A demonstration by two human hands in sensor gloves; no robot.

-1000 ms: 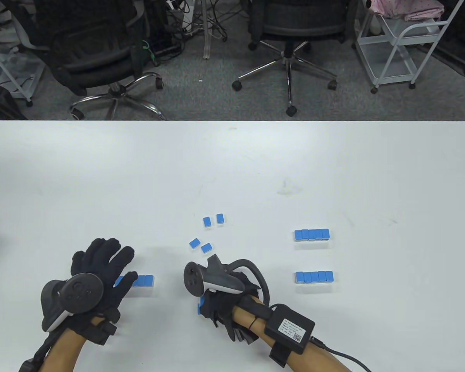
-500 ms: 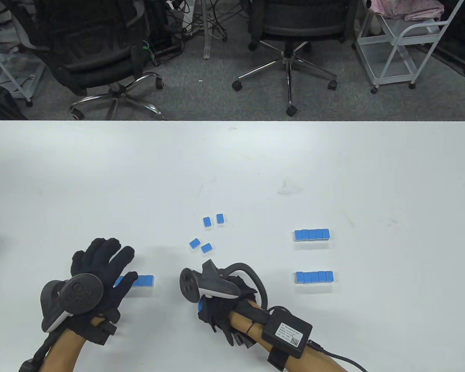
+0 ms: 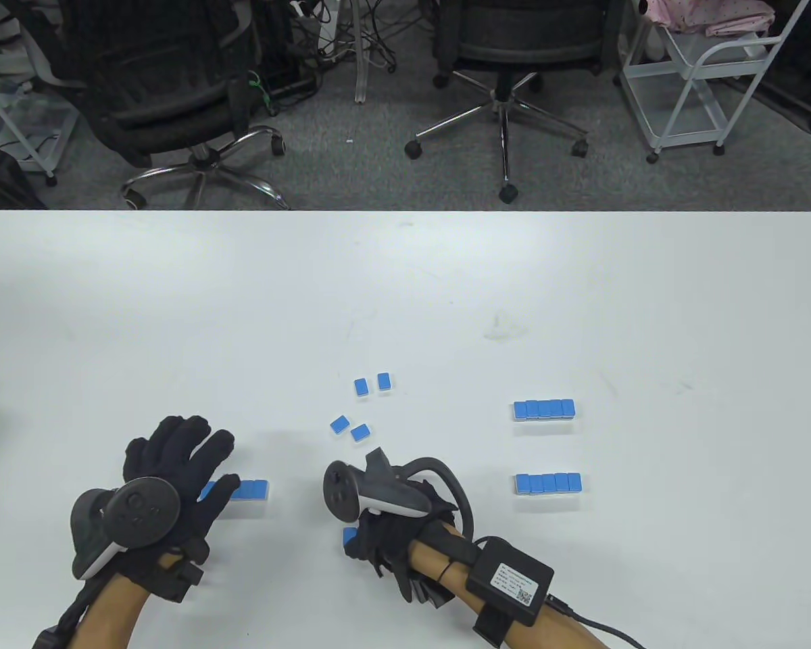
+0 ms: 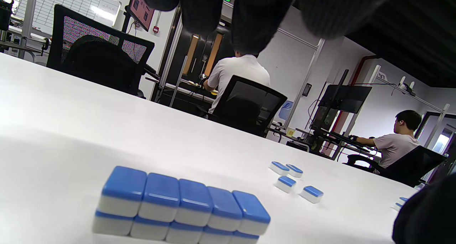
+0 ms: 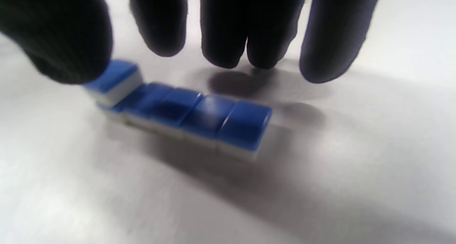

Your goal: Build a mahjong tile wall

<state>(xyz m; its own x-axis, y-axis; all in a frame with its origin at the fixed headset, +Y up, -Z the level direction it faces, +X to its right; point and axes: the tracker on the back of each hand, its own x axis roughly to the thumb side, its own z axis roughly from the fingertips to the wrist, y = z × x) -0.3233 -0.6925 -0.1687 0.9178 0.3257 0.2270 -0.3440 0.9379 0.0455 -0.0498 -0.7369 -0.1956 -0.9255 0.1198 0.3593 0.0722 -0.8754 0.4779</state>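
Under my left hand [image 3: 188,451], which lies flat with fingers spread, sits a two-tier stack of blue-backed tiles [image 3: 252,489]; in the left wrist view the stack [image 4: 181,208] lies below the fingertips [image 4: 256,26]. My right hand [image 3: 373,541] hovers palm down over a single row of several tiles [image 5: 199,119]. Its thumb [image 5: 67,48] touches the slightly skewed end tile [image 5: 117,76]. The other fingertips hang free behind the row. Only one tile [image 3: 349,537] of that row shows in the table view.
Several loose tiles [image 3: 360,433] lie face down just beyond my right hand. Two finished tile rows [image 3: 544,410] [image 3: 548,483] stand at the right. Office chairs and a white cart stand past the table's far edge [image 3: 405,212].
My right hand dipped slightly toward me and left, then came back up and right over its row. The left hand and the other tiles have stayed put.
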